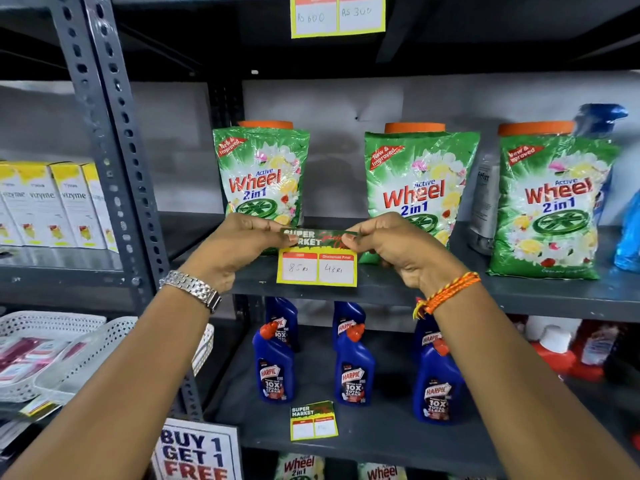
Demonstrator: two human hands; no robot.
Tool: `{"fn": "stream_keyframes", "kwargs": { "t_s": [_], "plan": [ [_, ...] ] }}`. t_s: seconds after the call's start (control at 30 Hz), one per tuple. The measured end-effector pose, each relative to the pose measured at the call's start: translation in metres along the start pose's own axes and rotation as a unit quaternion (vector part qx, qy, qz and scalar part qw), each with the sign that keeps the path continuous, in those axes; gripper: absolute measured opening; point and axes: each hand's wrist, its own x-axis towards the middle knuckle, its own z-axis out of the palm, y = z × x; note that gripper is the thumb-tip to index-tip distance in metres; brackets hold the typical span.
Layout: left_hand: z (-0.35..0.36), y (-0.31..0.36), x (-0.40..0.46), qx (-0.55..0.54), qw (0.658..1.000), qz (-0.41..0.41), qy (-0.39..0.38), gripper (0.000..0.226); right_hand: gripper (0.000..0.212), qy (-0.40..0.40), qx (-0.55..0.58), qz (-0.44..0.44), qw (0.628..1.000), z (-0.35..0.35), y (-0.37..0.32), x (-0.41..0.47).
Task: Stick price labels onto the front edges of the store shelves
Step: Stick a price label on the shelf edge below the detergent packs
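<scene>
A yellow price label [317, 268] with a dark "SUPER MARKET" header hangs over the front edge of the middle grey shelf [519, 297]. Its two white boxes read 85 and 43. My left hand [239, 247] pinches the header's left end, and my right hand [391, 247] pinches its right end. The header is folded back over the shelf top. A similar label [313, 420] lies on the shelf below, among the blue bottles. Another label [337, 15] hangs from the shelf edge above.
Green Wheel detergent bags [420, 192] stand on the middle shelf behind the label. Blue Harpic bottles [355, 372] fill the lower shelf. A perforated grey upright [114, 140] rises at left, with white boxes [52, 206], white baskets [52, 355] and a "BUY 1 GET 1 FREE" sign [197, 452].
</scene>
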Motion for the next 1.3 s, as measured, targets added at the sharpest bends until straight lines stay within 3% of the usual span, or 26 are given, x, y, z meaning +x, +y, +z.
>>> {"fn": "stream_keyframes", "kwargs": {
  "t_s": [0.2, 0.3, 0.4, 0.5, 0.6, 0.73, 0.77, 0.83, 0.93, 1.13, 1.3],
  "plan": [
    [-0.008, -0.002, -0.019, 0.004, 0.999, 0.029, -0.034, 0.006, 0.009, -0.023, -0.042, -0.057, 0.997, 0.007, 0.003, -0.017],
    [-0.012, -0.012, -0.029, -0.015, 0.998, 0.014, -0.061, 0.017, 0.008, -0.040, -0.026, -0.083, 0.995, 0.011, 0.011, -0.026],
    [-0.012, -0.033, -0.039, -0.036, 0.997, -0.019, -0.069, 0.004, 0.003, -0.028, 0.005, -0.090, 0.995, 0.022, 0.028, -0.034],
    [-0.010, -0.059, -0.045, -0.028, 0.997, -0.046, -0.049, 0.025, 0.008, -0.001, 0.016, -0.082, 0.996, 0.040, 0.051, -0.045],
    [-0.010, -0.088, -0.048, 0.009, 0.999, -0.028, -0.022, 0.003, 0.007, 0.072, -0.045, -0.078, 0.993, 0.061, 0.074, -0.046],
    [-0.014, -0.140, -0.034, 0.078, 0.996, -0.015, 0.052, 0.045, 0.003, 0.184, -0.234, -0.059, 0.953, 0.086, 0.096, -0.040],
    [-0.013, -0.146, -0.031, 0.088, 0.994, -0.023, 0.061, 0.045, 0.006, 0.204, -0.259, -0.066, 0.942, 0.091, 0.099, -0.038],
    [-0.011, -0.142, -0.031, 0.127, 0.986, -0.023, 0.108, 0.017, 0.008, 0.249, -0.282, -0.078, 0.923, 0.099, 0.101, -0.036],
    [-0.004, -0.112, -0.039, 0.156, 0.975, -0.001, 0.158, 0.031, 0.010, 0.305, -0.300, -0.081, 0.900, 0.106, 0.098, -0.032],
    [0.000, -0.102, -0.018, 0.235, 0.956, 0.010, 0.175, 0.004, 0.014, 0.342, -0.308, -0.062, 0.886, 0.103, 0.086, -0.018],
    [0.003, -0.096, -0.011, 0.243, 0.952, 0.001, 0.185, 0.007, 0.015, 0.339, -0.327, -0.044, 0.881, 0.101, 0.077, -0.013]
  ]
}}
